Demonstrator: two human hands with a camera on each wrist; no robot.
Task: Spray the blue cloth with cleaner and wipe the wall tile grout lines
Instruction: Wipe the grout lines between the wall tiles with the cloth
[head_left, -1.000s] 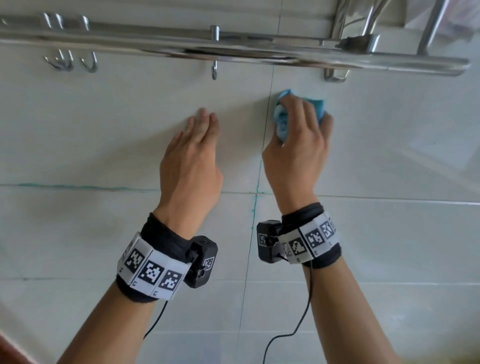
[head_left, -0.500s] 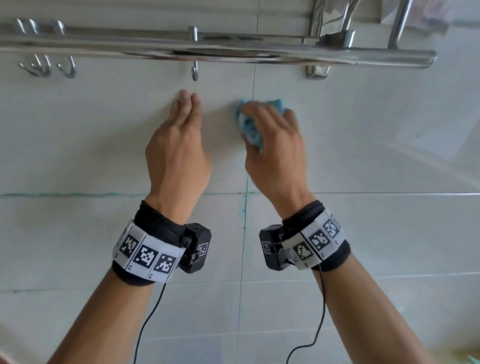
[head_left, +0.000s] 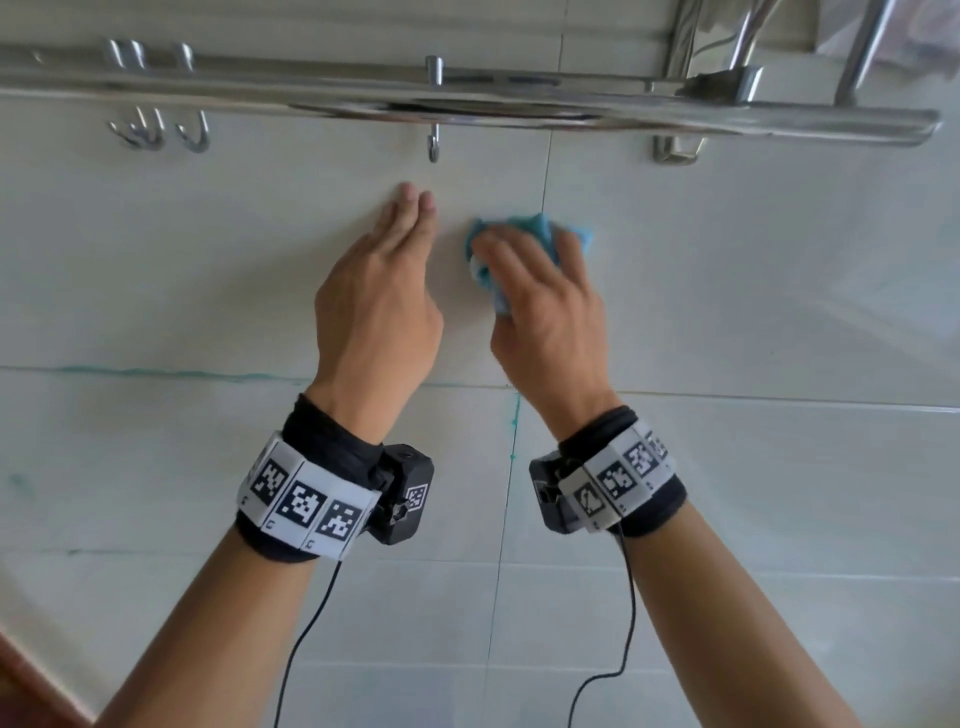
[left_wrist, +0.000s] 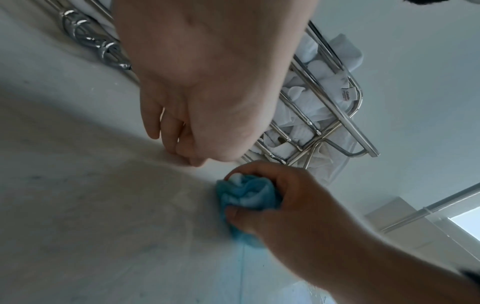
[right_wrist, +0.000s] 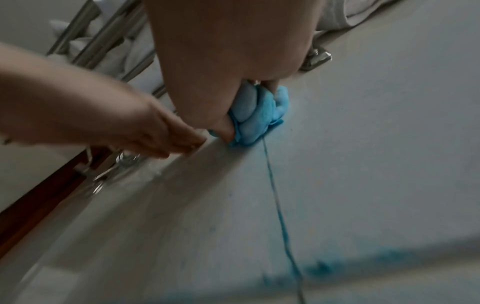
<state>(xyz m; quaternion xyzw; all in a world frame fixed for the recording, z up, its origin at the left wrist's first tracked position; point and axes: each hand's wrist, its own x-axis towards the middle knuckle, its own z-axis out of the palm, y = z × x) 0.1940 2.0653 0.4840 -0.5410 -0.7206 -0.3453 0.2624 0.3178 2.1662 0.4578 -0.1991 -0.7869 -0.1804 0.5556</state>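
Spanning the whole view, the tiled wall (head_left: 779, 312) carries a chrome towel rack (head_left: 467, 106) along its top edge. Below it the left hand (head_left: 379, 312) rests flat-fingered, empty, while the right hand (head_left: 550, 322) bunches the blue cloth (head_left: 524, 226) against the vertical grout line (head_left: 511, 441).

- The head view faces the tiled wall (head_left: 779, 312) squarely from arm's reach, the towel rail (head_left: 467, 106) along its top edge and both forearms rising from the bottom edge.
- The left wrist view looks up past the left hand (left_wrist: 207, 82), close to the wall.
- The right wrist view looks along the right hand (right_wrist: 228, 51), closer still.
- All three share the blue cloth (head_left: 524, 228) on the upright grout line (head_left: 511, 441).
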